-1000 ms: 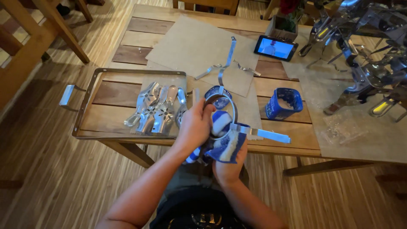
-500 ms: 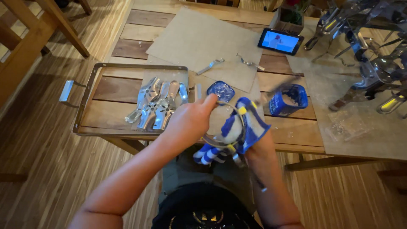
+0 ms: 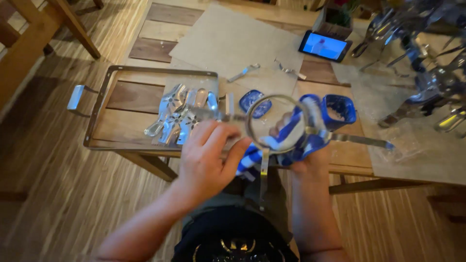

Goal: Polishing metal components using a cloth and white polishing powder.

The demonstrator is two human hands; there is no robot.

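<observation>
My left hand [image 3: 208,155] grips the metal ring piece [image 3: 276,123]; right hand [image 3: 310,155], closed on the blue-striped cloth [image 3: 291,138], wipes it.

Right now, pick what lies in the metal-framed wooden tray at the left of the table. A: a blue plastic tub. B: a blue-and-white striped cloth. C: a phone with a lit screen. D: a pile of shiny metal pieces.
D: the shiny metal pieces lie heaped inside the metal-framed wooden tray; the other three things are all outside it.
</observation>
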